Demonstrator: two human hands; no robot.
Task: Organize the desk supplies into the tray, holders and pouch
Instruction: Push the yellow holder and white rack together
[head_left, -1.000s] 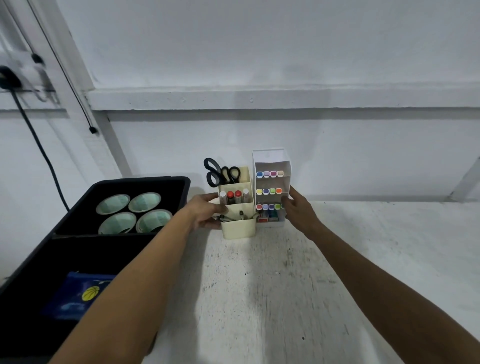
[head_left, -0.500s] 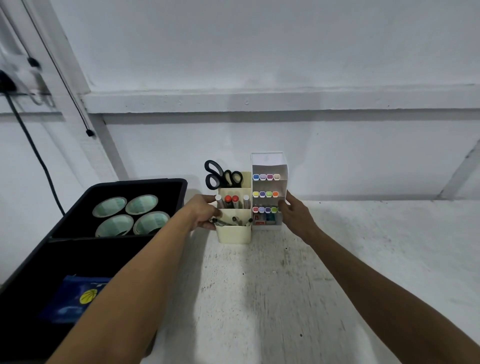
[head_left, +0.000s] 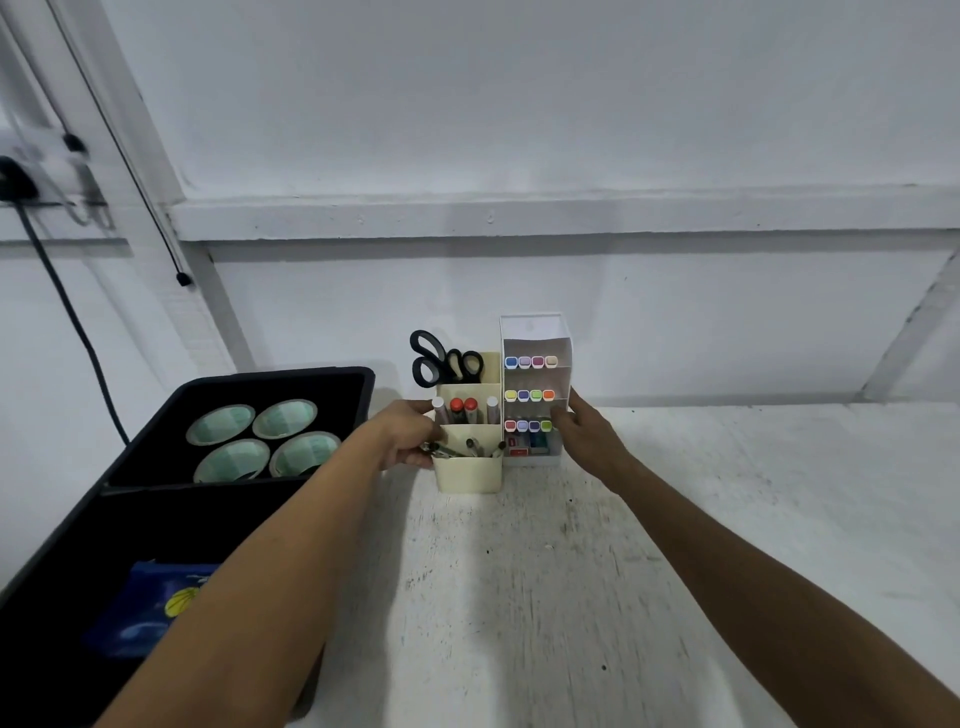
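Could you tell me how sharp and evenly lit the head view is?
Head view: cream holder and marker rack are sharp in the centre; forearms and table smear toward the bottom edge; wide-angle bending curves the wall ledge; black tray is dark inside.

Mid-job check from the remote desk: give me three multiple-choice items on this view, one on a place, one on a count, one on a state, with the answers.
1. Where do the black scissors stand?
A. In the rear compartment of the cream holder
B. In the black tray
C. Flat on the table

2. How many round tape rolls lie in the tray's far section?
A. Two
B. Four
C. Six

3. What is the left hand doing?
A. Hanging idle above the tray
B. Gripping the cream holder's left side
C. Lifting the blue pouch

Answers: 1 A, the handles stick up behind the marker row. 2 B, they sit two by two. 3 B, its fingers curl round the holder's edge, while the right hand touches the white marker rack.
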